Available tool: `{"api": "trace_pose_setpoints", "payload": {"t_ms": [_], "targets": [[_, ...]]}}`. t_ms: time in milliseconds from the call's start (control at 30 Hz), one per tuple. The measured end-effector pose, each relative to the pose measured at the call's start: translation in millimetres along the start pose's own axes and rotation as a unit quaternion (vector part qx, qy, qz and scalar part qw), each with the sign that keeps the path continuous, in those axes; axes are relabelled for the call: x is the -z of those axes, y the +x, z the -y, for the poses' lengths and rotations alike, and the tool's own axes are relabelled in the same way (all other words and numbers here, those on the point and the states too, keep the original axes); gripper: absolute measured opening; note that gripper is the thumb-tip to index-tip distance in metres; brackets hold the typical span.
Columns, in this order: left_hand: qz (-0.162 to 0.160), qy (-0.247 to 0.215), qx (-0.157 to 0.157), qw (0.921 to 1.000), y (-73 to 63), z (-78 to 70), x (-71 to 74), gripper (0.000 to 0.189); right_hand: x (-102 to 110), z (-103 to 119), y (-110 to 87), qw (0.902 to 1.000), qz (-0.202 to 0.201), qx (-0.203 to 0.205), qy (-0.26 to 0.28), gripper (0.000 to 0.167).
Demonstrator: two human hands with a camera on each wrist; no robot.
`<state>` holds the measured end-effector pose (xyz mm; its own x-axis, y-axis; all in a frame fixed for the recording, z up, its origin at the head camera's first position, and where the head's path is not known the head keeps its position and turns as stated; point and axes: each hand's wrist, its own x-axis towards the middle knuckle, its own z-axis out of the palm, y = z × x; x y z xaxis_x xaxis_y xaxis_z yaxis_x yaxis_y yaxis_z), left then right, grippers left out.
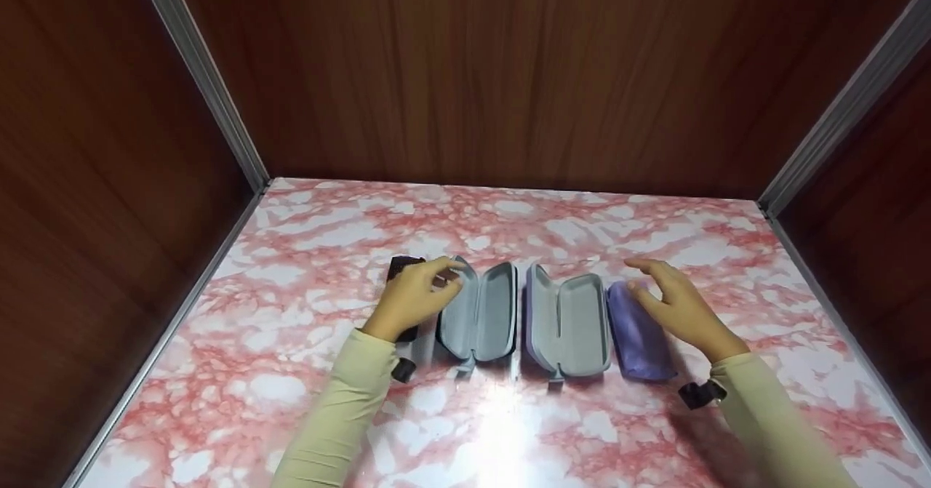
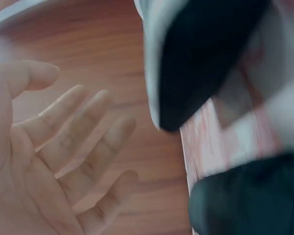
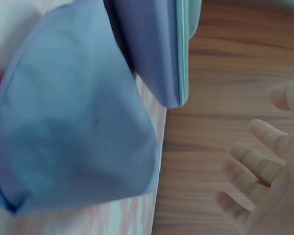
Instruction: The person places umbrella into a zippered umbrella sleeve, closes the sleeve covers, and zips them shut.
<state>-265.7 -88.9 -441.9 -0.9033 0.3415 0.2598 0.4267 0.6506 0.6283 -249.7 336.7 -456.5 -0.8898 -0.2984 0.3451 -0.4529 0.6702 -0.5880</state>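
Two hard glasses cases lie opened out side by side: a dark one with a grey-blue lining [image 1: 497, 313] and a purple one with a pale grey lining [image 1: 584, 321]. Left of the dark case is a black pouch [image 1: 401, 265], partly covered by my left hand [image 1: 413, 295]. That hand hovers between pouch and case, fingers loosely spread and holding nothing. Above the soft purple pouch [image 1: 644, 339], at the right, my right hand [image 1: 684, 310] hangs with relaxed fingers and nothing in its grasp. In the right wrist view the purple pouch [image 3: 78, 117] looks bulky and closed.
The table [image 1: 291, 401] has a red and white marbled top. Brown wood panels [image 1: 465, 73] stand behind it and on both sides, joined by metal posts [image 1: 211, 88]. A bright glare falls on the table in front of the cases.
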Motion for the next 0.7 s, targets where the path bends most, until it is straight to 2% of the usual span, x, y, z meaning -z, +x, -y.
{"api": "trace_pose_setpoints", "payload": {"t_ms": [200,267,333,433,533,600,700], "targets": [[0.023,-0.005,-0.006,0.9997,0.5,-21.4,-11.3,0.031,-7.3,5.8,-1.2,0.999,0.016,-0.038,0.02,0.045],[0.032,-0.019,-0.01,0.9993,0.6,-26.9,-14.6,0.032,-9.8,8.0,-1.6,0.9986,0.019,-0.042,0.025,0.046],[0.046,-0.05,-0.019,0.9975,1.0,-30.8,-18.2,0.033,-12.2,9.6,-2.1,0.9985,0.021,-0.041,0.03,0.045],[0.087,-0.117,-0.026,0.989,2.3,-35.6,-24.1,0.036,-16.5,11.4,-2.5,0.9981,0.025,-0.039,0.04,0.044],[0.133,-0.173,-0.011,0.9759,2.7,-41.6,-31.2,0.04,-20.9,14.2,-3.3,0.9973,0.031,-0.049,0.045,0.043],[0.148,-0.191,0.003,0.9703,3.0,-46.0,-36.7,0.043,-23.7,16.7,-3.9,0.9966,0.036,-0.059,0.045,0.043],[0.156,-0.203,0.017,0.9666,3.9,-51.6,-45.5,0.05,-26.6,19.7,-5.7,0.9952,0.044,-0.074,0.048,0.046]]}}
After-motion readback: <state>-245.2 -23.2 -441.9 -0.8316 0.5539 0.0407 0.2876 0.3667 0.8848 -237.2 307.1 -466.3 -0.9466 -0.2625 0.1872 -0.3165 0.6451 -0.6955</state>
